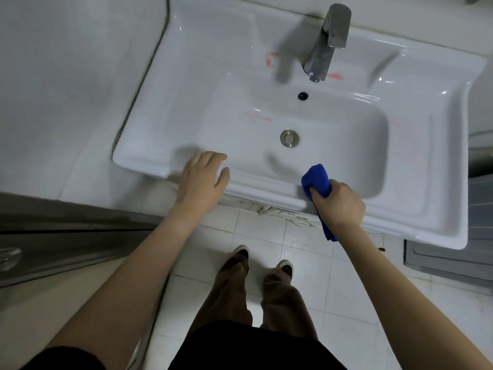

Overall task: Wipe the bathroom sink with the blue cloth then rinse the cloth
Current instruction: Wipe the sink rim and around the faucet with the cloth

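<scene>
The blue cloth, bunched in the right hand's closed grip, rests on the sink's near rim; the left hand lies open, flat beside. Wiping looks barely begun: next, sweep toward the reddish smears.

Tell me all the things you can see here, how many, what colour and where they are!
sink: one, white, fills the middle and right
faucet: one, silver, at the back of the sink
drain plug: one, silver, on the basin floor
overflow hole: one, dark, on the back wall of the basin under the faucet
red marks: a few, red smears, beside the faucet and faint ones in the basin
blue cloth: one, blue, bunched in the right hand at the sink's front rim
floor tiles: many, white, below the sink
shoes: two, dark with white toes, on the floor
trousers: one pair, brown
left hand: open, on the front rim
right hand: gripping the cloth
</scene>
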`<act>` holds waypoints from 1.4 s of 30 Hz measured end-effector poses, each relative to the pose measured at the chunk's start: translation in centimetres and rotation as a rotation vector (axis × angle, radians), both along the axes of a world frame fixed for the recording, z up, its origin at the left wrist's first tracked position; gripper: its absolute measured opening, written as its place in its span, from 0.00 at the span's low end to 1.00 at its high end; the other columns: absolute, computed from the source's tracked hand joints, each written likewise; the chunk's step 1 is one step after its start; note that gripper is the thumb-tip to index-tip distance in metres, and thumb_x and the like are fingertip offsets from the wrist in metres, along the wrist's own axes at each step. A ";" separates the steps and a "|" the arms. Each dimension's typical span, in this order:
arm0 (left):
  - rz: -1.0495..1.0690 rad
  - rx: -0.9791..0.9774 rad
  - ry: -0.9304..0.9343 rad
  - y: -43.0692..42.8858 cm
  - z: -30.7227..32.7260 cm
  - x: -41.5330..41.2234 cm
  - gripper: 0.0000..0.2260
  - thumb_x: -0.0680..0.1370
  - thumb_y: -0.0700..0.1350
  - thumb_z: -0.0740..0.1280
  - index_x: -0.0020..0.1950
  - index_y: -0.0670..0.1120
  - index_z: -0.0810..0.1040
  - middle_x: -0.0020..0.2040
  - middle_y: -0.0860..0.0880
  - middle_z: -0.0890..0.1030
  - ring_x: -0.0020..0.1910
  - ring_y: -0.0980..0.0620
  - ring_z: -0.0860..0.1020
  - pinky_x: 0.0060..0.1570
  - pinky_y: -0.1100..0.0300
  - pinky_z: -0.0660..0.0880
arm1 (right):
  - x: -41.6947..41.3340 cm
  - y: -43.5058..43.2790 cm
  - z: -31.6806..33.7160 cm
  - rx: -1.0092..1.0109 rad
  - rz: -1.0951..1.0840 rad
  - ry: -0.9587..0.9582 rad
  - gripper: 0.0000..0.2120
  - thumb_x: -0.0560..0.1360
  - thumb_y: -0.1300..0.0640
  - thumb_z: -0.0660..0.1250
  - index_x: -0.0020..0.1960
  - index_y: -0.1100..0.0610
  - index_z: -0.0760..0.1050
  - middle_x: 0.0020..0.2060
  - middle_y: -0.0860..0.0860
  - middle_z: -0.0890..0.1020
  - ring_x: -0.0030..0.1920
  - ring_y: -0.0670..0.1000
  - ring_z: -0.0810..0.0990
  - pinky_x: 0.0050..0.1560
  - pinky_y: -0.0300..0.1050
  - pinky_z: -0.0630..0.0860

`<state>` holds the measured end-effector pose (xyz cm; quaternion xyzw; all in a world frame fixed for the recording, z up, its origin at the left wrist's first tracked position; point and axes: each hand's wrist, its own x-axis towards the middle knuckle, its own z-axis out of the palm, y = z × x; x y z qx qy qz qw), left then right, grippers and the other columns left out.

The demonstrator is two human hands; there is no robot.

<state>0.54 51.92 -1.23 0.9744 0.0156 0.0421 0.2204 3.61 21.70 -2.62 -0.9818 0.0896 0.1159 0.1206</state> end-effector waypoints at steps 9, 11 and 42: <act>-0.214 0.179 0.001 -15.6 -4.0 -1.6 0.11 0.81 0.53 0.56 0.48 0.49 0.75 0.47 0.51 0.77 0.46 0.47 0.72 0.46 0.53 0.65 | -0.4 -3.8 0.7 0.084 -0.002 0.009 0.16 0.74 0.44 0.62 0.33 0.52 0.66 0.32 0.52 0.75 0.30 0.54 0.75 0.32 0.43 0.68; -0.234 0.217 -0.010 -15.4 -4.3 -1.5 0.11 0.82 0.53 0.56 0.48 0.50 0.74 0.47 0.51 0.76 0.46 0.47 0.72 0.46 0.52 0.65 | -0.6 -9.0 1.1 0.056 -0.087 0.031 0.16 0.74 0.44 0.62 0.33 0.52 0.67 0.33 0.53 0.76 0.31 0.54 0.75 0.32 0.44 0.70; -0.189 0.201 0.063 -16.6 -3.1 -1.2 0.12 0.80 0.50 0.54 0.49 0.49 0.76 0.49 0.50 0.76 0.47 0.47 0.69 0.44 0.52 0.58 | -0.9 -12.8 1.1 0.058 -0.015 -0.028 0.13 0.74 0.44 0.62 0.45 0.53 0.75 0.37 0.52 0.76 0.33 0.59 0.76 0.29 0.43 0.66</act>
